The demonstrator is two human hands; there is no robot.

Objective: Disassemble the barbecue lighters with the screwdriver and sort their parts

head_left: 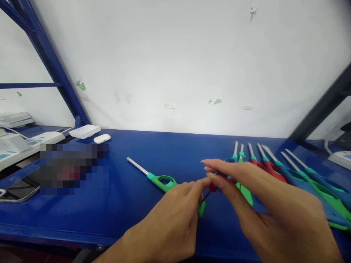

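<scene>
A green long-nosed lighter (pixel 161 181) lies on the blue table (pixel 115 204), its metal tube pointing to the back left. My left hand (pixel 175 219) rests over its handle end, fingertips pinched together. My right hand (pixel 263 204) comes in from the right, thumb and forefinger pinched against the left fingertips on a small red piece (pixel 212 187) with a thin dark stem. What that piece is I cannot make out. The other fingers of my right hand are stretched out.
Several lighters (pixel 276 171) in red, blue and green lie in a row at the right. At the back left are a white box (pixel 84 131), an earbud case (pixel 102 138), a power strip (pixel 41 140) and a phone (pixel 20 190). Blue frame struts rise on both sides.
</scene>
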